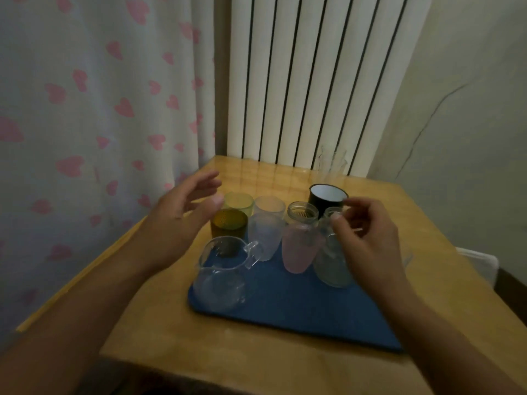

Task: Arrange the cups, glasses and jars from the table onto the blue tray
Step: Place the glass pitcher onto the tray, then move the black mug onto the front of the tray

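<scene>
Blue tray [299,309] holds most vessels; clear glass [332,163] remains on far surface [256,357]. Left hand [182,212] spread, empty; right hand [368,232] curled, grasp unclear.

On the blue tray [299,315] stand, all upright, a clear pitcher [221,276] at front left, an amber cup [229,228], green cup [239,203], two frosted glasses [263,238], pink jar [301,246], clear jar [332,260] and black mug [326,198] behind.
</scene>
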